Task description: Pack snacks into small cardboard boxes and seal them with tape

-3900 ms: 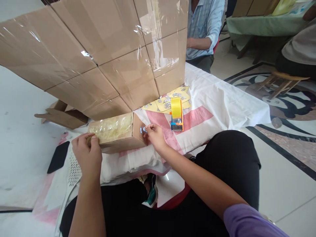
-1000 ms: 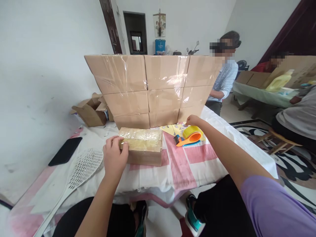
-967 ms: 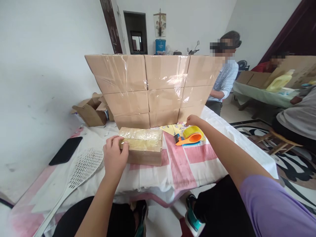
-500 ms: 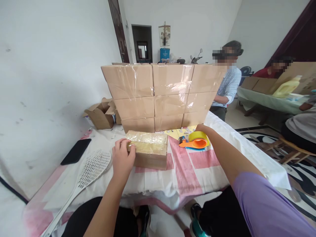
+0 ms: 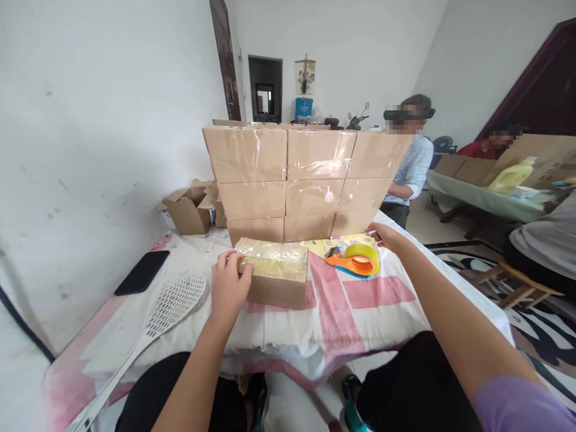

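Watching remotely, I judge the box (image 5: 276,292) on the surface (image 5: 387,315) already taped across its top, my left hand (image 5: 228,280) clasping its left end, my right hand (image 5: 384,236) half-curled beside the yellow patterned sheet (image 5: 317,245), whether pinching anything I cannot tell, with how much remains not showing

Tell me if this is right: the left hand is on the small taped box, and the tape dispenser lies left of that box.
One side is wrong: the head view shows the dispenser right of the box. The left hand is on it.
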Available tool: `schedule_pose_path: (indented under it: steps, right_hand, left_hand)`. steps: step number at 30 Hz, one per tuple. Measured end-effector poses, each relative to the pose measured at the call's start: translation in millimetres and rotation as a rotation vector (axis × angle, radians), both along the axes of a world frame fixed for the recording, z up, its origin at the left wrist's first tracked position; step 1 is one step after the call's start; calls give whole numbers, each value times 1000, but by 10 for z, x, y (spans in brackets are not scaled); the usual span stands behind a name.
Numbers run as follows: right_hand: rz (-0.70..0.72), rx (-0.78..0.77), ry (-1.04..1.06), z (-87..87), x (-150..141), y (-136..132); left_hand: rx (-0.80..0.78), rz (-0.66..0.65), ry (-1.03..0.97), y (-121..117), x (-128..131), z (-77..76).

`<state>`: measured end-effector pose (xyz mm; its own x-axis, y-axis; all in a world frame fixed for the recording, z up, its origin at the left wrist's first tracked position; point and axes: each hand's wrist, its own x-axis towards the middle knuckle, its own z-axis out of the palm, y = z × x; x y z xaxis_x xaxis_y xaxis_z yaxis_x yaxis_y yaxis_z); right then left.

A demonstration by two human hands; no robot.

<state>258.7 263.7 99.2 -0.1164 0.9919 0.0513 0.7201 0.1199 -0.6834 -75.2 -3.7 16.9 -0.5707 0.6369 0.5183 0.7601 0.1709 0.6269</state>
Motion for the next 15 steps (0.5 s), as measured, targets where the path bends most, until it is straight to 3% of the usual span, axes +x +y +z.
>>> schedule_pose_path:
  steps: [3,8,11,15]
  right_hand:
    - [59,-96,301,-148,-37,-476]
    - [247,-320,695,-850,-484,-1329]
    - [268,-426,860,-1218,-774,-1517]
    - [251,-461,985,-1514,-922,-1499]
  left_hand:
    - [14,6,31,-9,9,-17]
    - [17,-4,87,-32,7,-49]
    - [40,-17,67,-36,-2,-41]
    - [11,-10,67,-38,44,-20]
